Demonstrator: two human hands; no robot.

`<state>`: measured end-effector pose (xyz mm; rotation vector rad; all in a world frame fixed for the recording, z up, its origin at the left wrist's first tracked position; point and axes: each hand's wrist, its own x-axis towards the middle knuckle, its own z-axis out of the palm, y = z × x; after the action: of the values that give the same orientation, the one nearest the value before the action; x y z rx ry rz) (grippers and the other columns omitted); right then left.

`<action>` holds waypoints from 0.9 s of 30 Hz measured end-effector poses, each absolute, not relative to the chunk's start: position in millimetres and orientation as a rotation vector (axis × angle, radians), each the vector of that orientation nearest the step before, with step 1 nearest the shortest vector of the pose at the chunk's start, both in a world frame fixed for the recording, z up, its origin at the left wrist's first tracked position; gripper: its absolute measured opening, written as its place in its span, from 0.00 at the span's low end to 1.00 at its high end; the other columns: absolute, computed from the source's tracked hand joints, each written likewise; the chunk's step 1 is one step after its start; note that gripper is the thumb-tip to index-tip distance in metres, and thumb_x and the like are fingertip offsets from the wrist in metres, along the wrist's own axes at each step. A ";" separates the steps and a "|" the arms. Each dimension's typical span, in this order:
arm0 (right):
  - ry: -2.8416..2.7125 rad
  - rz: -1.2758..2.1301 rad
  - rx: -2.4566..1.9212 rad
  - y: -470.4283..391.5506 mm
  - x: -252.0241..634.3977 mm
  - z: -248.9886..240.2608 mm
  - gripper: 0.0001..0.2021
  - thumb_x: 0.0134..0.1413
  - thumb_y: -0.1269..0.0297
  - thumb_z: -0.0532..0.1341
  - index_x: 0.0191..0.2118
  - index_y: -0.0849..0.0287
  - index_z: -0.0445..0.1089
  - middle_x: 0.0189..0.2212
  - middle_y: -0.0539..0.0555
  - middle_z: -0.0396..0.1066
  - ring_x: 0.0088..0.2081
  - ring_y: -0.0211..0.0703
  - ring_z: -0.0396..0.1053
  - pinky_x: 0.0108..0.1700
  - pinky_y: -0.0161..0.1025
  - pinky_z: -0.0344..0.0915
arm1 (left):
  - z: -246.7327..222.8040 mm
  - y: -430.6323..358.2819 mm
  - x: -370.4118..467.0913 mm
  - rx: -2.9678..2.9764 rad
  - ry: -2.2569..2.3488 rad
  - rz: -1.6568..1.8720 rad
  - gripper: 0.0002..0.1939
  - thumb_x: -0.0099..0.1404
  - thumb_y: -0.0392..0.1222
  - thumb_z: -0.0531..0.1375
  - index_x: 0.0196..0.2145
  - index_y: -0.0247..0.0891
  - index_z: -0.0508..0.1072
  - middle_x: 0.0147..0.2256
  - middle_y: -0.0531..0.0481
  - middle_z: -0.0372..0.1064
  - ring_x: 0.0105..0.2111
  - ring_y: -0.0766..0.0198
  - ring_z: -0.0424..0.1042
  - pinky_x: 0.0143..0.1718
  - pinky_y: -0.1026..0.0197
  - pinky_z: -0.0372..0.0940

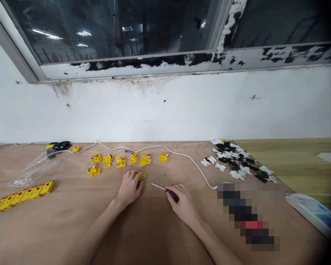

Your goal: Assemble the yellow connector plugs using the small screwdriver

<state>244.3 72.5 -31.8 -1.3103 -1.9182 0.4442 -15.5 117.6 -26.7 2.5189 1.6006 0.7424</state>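
My left hand (129,188) rests on the wooden tabletop, its fingers curled over a small yellow plastic casing (142,177) that they partly hide. In my right hand (183,204) is a screwdriver (158,186), gripped by its dark handle. Its thin metal shaft points left toward the casing, without touching it. Just beyond my hands lie several opened yellow casings (134,158) with red and metal parts inside. Among them is one lone casing (164,157) farther right.
Closed yellow units (19,198) form a row at the left, near a clear plastic bag (33,171). A white cable (193,162) crosses the table's back. Black and white pieces (234,158) are heaped at right. A pixelated patch hides something; a white device (311,209) stands beyond.
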 end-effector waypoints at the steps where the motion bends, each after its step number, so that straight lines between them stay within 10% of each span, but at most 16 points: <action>1: -1.914 0.417 -1.337 74.8 247.0 -32.3 0.10 0.63 0.66 0.57 0.43 0.58 0.76 0.37 0.57 0.77 0.41 0.52 0.70 0.44 0.48 0.66 | -25.7 111.0 -13.2 2.527 1.574 0.731 0.18 0.72 0.45 0.53 0.56 0.43 0.70 0.47 0.39 0.68 0.47 0.48 0.65 0.48 0.44 0.64; 7: -1.857 0.396 -1.384 83.8 258.7 -35.2 0.12 0.63 0.65 0.56 0.44 0.58 0.76 0.40 0.58 0.74 0.42 0.50 0.71 0.46 0.46 0.68 | -14.7 69.2 6.9 2.520 1.367 0.621 0.19 0.73 0.48 0.52 0.59 0.45 0.68 0.51 0.40 0.66 0.49 0.49 0.64 0.50 0.44 0.62; 15: -1.882 0.377 -1.447 84.4 260.3 -40.4 0.12 0.62 0.64 0.57 0.44 0.57 0.77 0.37 0.57 0.71 0.42 0.51 0.70 0.46 0.47 0.67 | -3.2 74.8 -40.5 2.456 1.286 0.636 0.44 0.57 0.65 0.66 0.66 0.46 0.59 0.57 0.39 0.64 0.56 0.44 0.63 0.57 0.44 0.58; 27: -1.929 0.363 -1.465 85.0 261.4 -42.1 0.13 0.64 0.62 0.56 0.45 0.58 0.76 0.41 0.58 0.71 0.44 0.51 0.68 0.48 0.49 0.66 | -4.9 74.5 -56.9 2.275 1.276 0.779 0.15 0.63 0.48 0.65 0.47 0.44 0.76 0.47 0.45 0.74 0.48 0.53 0.71 0.52 0.50 0.63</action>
<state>261.4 85.0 -42.1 -1.4651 -1.9291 0.3632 -56.9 74.5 -4.9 2.2747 1.2756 0.7793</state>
